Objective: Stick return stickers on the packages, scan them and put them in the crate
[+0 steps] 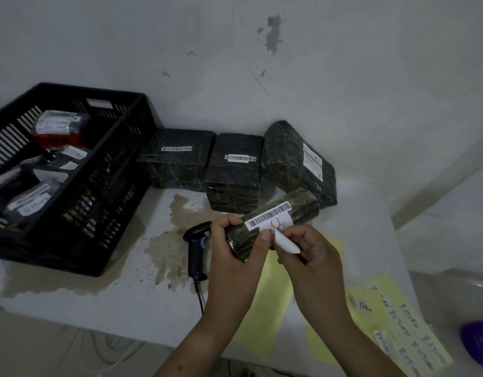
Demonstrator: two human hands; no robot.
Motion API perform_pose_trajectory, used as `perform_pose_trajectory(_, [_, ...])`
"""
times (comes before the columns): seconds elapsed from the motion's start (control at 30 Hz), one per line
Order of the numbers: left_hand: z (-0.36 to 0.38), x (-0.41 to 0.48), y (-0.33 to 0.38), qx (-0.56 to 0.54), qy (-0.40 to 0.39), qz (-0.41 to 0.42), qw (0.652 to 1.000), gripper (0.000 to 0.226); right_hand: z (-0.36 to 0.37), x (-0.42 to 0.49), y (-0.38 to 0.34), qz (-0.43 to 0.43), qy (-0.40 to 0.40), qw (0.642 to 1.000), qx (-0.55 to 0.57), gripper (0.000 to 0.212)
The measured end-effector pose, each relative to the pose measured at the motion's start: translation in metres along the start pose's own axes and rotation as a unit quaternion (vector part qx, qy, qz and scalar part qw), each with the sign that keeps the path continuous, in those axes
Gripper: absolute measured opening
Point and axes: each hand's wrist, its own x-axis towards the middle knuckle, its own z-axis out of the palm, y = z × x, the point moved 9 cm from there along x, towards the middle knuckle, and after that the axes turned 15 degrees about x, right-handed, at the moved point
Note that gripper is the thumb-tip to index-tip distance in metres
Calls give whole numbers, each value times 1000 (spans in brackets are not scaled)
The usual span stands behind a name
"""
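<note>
Left hand (234,248) grips one end of a dark wrapped package (305,206), raised just above the table (142,303). Right hand (311,257) pinches a white return sticker (286,244), one edge on the wrap below the barcode label (270,215), looks half-stuck. Barcode scanner (195,246) lies just left. Three more packages (234,172) line the wall. Black crate (98,208) at far left holds labelled parcels.

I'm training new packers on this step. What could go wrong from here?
1. The right hand pinches the return sticker right beside the barcode label; overlapping the bars may spoil the scan.
2. Only the left hand holds the package, above the table; the curled sticker could crease.
</note>
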Motion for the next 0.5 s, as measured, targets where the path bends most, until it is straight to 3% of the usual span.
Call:
perform_pose_trajectory(0.2, [-2,2,-3,7,14,-11,1000,29,0,0,2,16,1,1000,-27,7])
perform_pose_trajectory(0.4, [-3,1,-8,18,7,-23,1000,27,-13,3,2,14,30,993,-118,24])
perform_pose_trajectory(0.5, [-7,2,-8,20,-7,-27,999,25,-25,5,-8,-35,66,984,-162,26])
